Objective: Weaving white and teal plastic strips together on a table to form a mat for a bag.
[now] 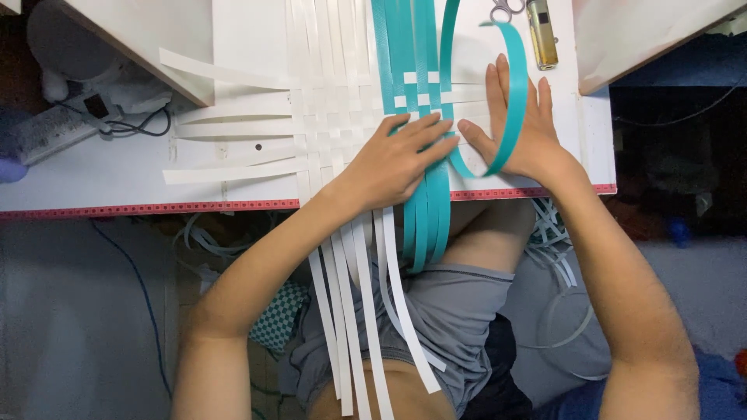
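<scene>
A flat weave of white strips [327, 117] and teal strips [408, 47] lies on a white table [93, 167]. My left hand [393, 155] presses palm down on the weave where white meets teal, fingers spread toward the right. My right hand [517, 124] lies flat on the table beside it, fingers pointing away from me. A loose teal strip [515, 85] curves in a loop over the back of my right hand. Long strip ends [366, 311] hang off the near table edge over my lap.
Scissors [504, 9] and a yellowish lighter [541, 35] lie at the far side of the table. A power strip with cables [54, 128] sits on the left. More loose strips [556, 241] lie on the floor at the right. A red ruled band [156, 208] runs along the table's near edge.
</scene>
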